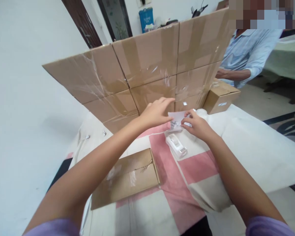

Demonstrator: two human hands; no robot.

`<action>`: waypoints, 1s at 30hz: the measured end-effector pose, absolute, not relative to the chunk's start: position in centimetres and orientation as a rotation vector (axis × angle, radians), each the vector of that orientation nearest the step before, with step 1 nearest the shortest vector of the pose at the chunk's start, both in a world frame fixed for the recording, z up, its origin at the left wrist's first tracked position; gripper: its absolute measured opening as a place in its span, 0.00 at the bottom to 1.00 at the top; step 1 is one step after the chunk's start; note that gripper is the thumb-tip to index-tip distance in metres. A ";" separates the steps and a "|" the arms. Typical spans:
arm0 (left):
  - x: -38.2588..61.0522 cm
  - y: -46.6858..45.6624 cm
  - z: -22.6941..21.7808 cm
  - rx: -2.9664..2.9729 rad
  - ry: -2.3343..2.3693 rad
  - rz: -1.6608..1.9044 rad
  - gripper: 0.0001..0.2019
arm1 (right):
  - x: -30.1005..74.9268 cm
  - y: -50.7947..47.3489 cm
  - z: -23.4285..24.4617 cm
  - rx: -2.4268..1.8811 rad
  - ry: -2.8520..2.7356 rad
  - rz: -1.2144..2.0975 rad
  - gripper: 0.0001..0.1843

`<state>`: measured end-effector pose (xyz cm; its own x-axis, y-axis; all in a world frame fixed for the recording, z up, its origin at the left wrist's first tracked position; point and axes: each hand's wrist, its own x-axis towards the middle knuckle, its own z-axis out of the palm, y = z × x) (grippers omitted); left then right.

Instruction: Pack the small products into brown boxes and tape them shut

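Note:
My left hand (157, 113) reaches forward with its fingers stretched out and the thumb apart, holding nothing. Its thumb is close to a white sheet or shallow tray (178, 115) that bears small shiny, clear pieces (174, 125). From the other side my right hand (198, 124) comes in with curled fingers, the tips pinched close over these pieces. What lies between the tips is too small to make out. Just nearer to me, a white tape dispenser (176, 146) rests on the pink-and-white cloth (162, 157).
A tall taped cardboard panel (152, 54) stands across the back. A flat cardboard box (127, 177) lies in front of me, and another box (221, 96) stands at the right. Small shiny pieces (104, 133) lie at left. A person in a light blue shirt (253, 49) is beyond.

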<state>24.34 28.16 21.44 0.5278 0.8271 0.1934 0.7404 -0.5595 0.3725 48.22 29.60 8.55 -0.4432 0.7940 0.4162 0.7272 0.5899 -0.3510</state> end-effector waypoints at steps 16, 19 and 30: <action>33.2 39.0 16.8 2.348 1.068 -0.563 0.25 | 48.3 31.3 4.6 -0.998 -2.263 0.122 0.10; 32.5 38.7 15.0 2.314 1.017 -0.605 0.24 | 48.5 31.4 4.5 -0.948 -2.301 0.149 0.09; 31.3 35.9 11.5 2.441 1.300 -0.479 0.21 | 49.8 32.6 3.4 -0.896 -2.106 0.304 0.07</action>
<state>31.29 35.92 11.45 0.5262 0.7273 -0.4406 0.8394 -0.5273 0.1321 49.78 32.60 3.44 -0.4210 0.6894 0.5894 0.4949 0.7192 -0.4877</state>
